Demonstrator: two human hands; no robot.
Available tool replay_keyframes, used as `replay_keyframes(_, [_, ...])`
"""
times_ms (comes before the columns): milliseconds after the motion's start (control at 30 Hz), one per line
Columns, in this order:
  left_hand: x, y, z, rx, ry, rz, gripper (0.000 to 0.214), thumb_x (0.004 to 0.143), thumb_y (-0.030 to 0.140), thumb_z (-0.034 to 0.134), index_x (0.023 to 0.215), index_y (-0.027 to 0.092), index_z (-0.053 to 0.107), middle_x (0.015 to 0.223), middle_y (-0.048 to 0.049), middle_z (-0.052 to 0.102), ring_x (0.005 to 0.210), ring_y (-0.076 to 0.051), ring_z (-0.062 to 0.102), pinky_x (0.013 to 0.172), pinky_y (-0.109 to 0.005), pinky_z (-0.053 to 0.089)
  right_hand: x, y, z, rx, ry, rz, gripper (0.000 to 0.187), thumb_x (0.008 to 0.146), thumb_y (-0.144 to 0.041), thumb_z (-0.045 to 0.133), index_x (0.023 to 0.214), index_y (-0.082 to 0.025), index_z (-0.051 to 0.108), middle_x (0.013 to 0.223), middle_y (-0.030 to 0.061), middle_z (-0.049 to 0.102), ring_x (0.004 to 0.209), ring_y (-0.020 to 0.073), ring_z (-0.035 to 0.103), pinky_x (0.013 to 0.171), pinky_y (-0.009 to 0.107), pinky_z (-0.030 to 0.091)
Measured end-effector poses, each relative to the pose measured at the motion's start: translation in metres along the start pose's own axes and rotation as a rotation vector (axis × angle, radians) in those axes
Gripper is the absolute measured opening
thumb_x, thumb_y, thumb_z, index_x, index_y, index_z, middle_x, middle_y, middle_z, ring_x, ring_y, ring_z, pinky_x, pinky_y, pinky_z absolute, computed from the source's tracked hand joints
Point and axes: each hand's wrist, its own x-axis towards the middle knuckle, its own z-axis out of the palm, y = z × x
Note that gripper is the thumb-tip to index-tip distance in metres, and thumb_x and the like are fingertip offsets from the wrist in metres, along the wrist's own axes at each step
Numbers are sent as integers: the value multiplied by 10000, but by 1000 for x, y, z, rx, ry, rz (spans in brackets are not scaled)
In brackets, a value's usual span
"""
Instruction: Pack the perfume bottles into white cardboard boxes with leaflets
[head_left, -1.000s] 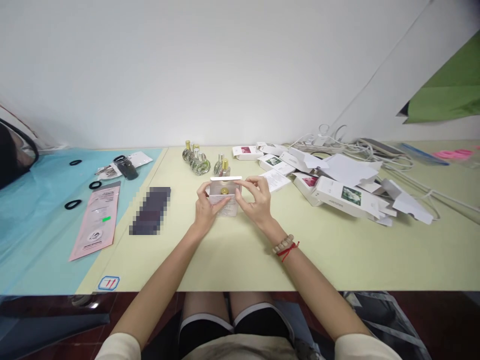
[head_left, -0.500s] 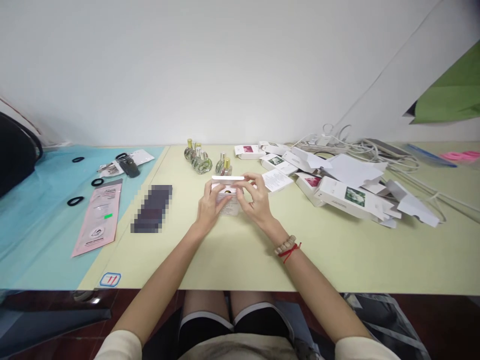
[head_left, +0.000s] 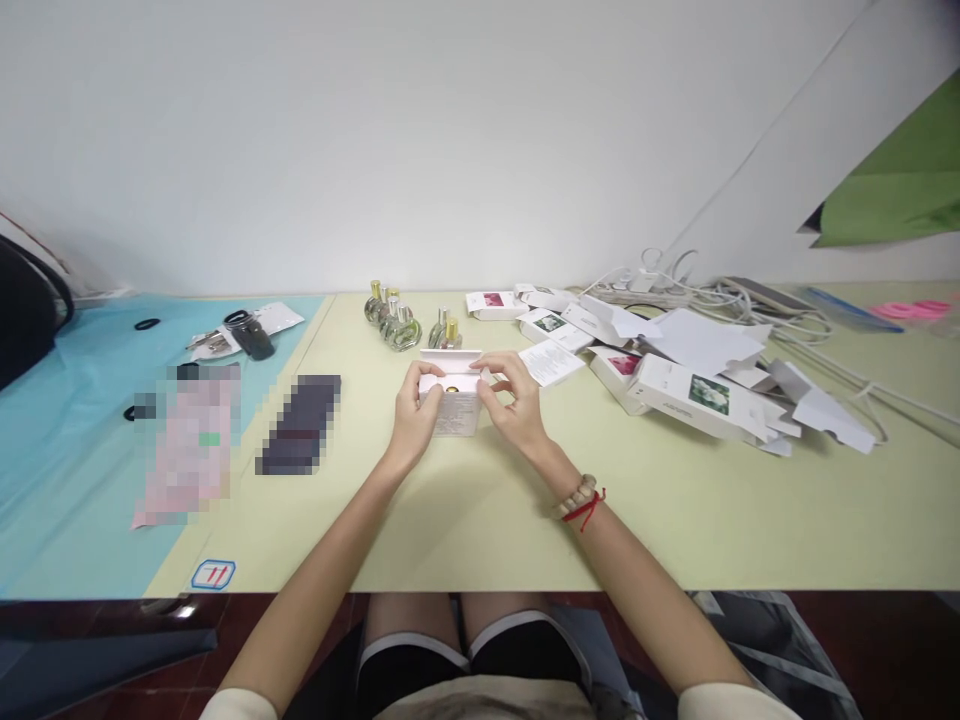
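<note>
Between my two hands stands a small white cardboard box with its top flap raised at the far side and printed text on the side facing me. Inside its opening shows the gold cap of something otherwise hidden. My left hand grips the box's left edge, thumb in front. On the right edge, my right hand pinches the box near its opening with thumb and fingers. Just behind the box are small glass perfume bottles with gold and silver caps, and more bottles stand to the left.
White boxes and loose cardboard lie heaped at the right, with white cables behind. A printed leaflet lies near my right hand. Left are a blurred dark rectangle, a pink packet and a dark jar.
The raised flap now leans back more, so the opening and gold cap show more clearly. Both hands keep their hold on the box's sides.
</note>
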Motion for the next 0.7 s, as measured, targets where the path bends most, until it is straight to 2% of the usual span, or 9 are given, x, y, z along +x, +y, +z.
replay_keyframes(100, [1,5,0,-71,-17,-38,134,771,118,388,845,209,452,775,30,465,651,-95,448,579,-182,361,1,0,-2,28,-19,61,170,815,-268,492,946,-243,597,978,48,534,896,165,536,545,218,492])
replay_keyframes(233, [3,5,0,-25,-18,-9,130,792,139,399,881,212,459,833,15,488,733,-109,475,655,-203,387,2,0,-4,31,-60,118,253,867,-326,419,976,-260,638,1025,56,508,949,173,531,600,242,500])
replay_keyframes(367, [1,1,1,-50,17,80,197,826,199,438,1015,228,392,986,-27,509,908,-134,510,770,-249,415,2,1,-1,-8,-120,50,236,860,-301,447,942,-259,664,1024,45,519,909,164,549,782,324,478])
replay_keyframes(467, [-1,-1,3,-65,75,144,251,838,245,466,1044,230,324,966,-35,514,869,-123,535,737,-245,431,0,1,4,47,-63,-6,182,831,-254,498,969,-248,617,975,34,558,914,165,560,837,342,455])
replay_keyframes(600, [0,-3,0,157,103,200,137,823,298,512,852,197,424,787,2,519,736,-111,529,690,-237,418,-1,-1,7,127,68,-10,421,789,-219,555,1179,-263,403,1019,37,588,887,156,588,803,341,480])
replay_keyframes(700, [2,-4,-4,251,82,246,173,829,310,503,724,190,436,750,5,520,739,-118,532,708,-255,422,-2,-2,6,45,-7,-63,340,795,-236,540,1128,-257,474,1027,44,611,932,170,581,783,332,491])
